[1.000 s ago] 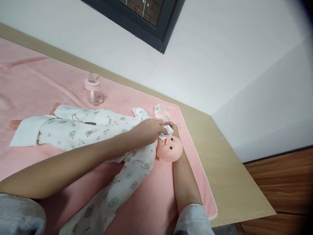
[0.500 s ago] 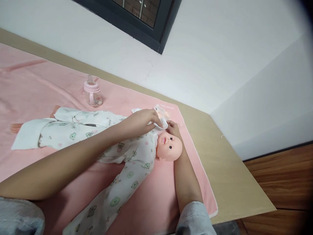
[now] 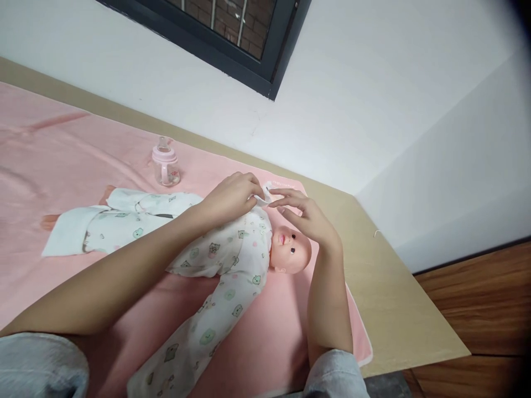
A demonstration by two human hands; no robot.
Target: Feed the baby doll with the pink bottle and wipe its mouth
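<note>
A bald baby doll lies on its back, head toward the right, dressed in a white patterned top and matching pants. My left hand reaches across its chest, fingers closed on a white edge of the top's far sleeve. Beyond the doll's head, my right hand is raised with its fingers apart. Its fingertips are close to that white edge; whether they touch it I cannot tell. The near sleeve stretches long and flat toward me. My left hand partly hides the far arm of the doll.
Under the doll is a pink blanket on a tan tabletop. A baby bottle with a pink collar and handle stands beyond the doll's legs. A white wall with a dark-framed window rises behind the table.
My right hand has come up from behind the doll's head, its fingers now spread over the far shoulder. My left hand still pinches the white edge. The view has shifted slightly.
</note>
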